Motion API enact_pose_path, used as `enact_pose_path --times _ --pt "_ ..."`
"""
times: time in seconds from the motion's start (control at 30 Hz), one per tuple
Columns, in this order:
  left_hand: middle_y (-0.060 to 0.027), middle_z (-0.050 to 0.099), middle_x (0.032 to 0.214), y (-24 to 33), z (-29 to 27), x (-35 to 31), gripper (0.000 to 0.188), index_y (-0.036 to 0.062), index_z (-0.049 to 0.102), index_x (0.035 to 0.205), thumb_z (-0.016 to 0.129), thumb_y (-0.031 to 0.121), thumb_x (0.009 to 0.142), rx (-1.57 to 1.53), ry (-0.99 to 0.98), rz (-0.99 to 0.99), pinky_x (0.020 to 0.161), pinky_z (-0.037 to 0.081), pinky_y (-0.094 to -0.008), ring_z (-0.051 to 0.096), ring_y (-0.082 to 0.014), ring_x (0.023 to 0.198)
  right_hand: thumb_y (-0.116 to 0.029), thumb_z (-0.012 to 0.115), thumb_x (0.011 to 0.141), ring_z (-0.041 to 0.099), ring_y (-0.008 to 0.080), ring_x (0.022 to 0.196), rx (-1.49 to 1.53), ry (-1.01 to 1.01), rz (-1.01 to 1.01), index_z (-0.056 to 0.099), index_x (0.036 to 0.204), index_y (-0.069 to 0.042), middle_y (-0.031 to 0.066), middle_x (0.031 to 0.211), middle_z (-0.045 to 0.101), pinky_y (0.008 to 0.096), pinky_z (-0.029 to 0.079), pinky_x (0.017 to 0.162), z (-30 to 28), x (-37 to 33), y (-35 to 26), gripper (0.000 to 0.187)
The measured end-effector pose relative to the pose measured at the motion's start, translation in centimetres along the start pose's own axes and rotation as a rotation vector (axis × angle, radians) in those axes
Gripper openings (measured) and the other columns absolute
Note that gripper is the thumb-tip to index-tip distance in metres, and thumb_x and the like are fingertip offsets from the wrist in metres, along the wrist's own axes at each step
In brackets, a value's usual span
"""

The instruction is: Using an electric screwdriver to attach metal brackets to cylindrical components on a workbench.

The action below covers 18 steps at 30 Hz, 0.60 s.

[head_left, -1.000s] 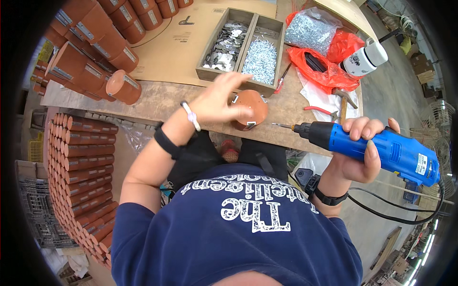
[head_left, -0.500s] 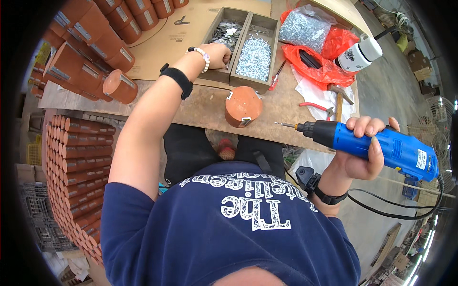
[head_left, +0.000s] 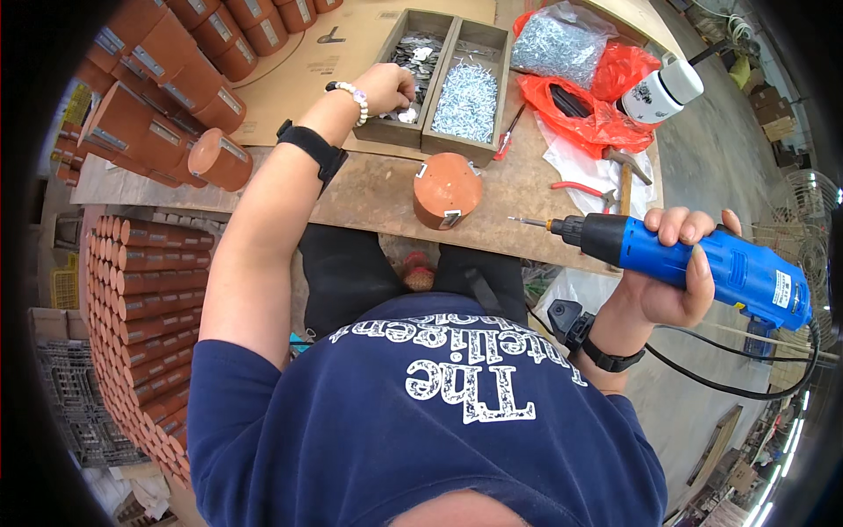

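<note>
This is a workshop: a worn wooden bench (head_left: 351, 189) carries loose screws (head_left: 468, 101), pliers (head_left: 584, 191) and a hammer (head_left: 626, 183); a corded driver (head_left: 742, 274), bulk-stacked matching brown cylinders (head_left: 162, 329) and strip lights (head_left: 781, 465) show it too.

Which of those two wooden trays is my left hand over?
The left tray, holding flat, mostly grey pieces: your left hand is over its near end. The right tray, with small silvery fasteners, has no hand over it.

Tray (head_left: 457, 147) (apparently screws (head_left: 467, 101) inside) behind cylinder (head_left: 449, 187)
</note>
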<state>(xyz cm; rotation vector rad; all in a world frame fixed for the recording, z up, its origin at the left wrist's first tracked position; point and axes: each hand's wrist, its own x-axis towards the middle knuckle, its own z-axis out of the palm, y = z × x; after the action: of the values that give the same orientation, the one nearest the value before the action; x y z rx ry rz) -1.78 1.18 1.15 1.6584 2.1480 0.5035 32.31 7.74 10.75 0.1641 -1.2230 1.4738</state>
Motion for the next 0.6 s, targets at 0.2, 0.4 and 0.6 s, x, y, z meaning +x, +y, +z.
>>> enact_pose_path --times 0.2,0.4,0.6 --pt "-0.0055 0.058 0.071 4.3 0.1 -4.3 0.005 0.0006 0.055 0.078 0.057 0.003 0.075 -0.252 0.232 0.125 0.062 0.045 -0.0254 0.055 -0.0132 0.067 -0.009 0.046 0.071 0.05 0.0223 0.066 0.008 0.004 0.005 0.028 0.12 -0.002 0.0134 0.081 0.05 0.0415 0.043 0.064 0.0 0.1 -0.2 0.052" --pt "-0.0066 0.061 0.077 7.7 4.2 -9.1 0.014 0.0053 0.059 0.077 0.06 -0.002 0.065 -0.186 0.312 0.485 0.068 0.046 -0.0309 0.059 -0.0223 0.076 -0.008 0.045 0.071 0.05 0.0231 0.067 0.055 0.036 0.027 0.03 0.119 -0.001 0.0141 0.081 0.051 0.0423 0.044 0.065 0.4 0.2 0.2 0.05" --pt "-0.0034 0.061 0.082 8.1 5.9 -10.1 0.02 0.0074 0.06 0.074 0.061 -0.002 0.057 -0.037 0.48 0.607 0.073 0.045 -0.0342 0.056 -0.0226 0.086 -0.007 0.046 0.072 0.052 0.0242 0.067 0.053 0.007 0.039 0.028 0.119 -0.001 0.014 0.08 0.05 0.0426 0.045 0.064 1.1 0.1 1.0 0.051"
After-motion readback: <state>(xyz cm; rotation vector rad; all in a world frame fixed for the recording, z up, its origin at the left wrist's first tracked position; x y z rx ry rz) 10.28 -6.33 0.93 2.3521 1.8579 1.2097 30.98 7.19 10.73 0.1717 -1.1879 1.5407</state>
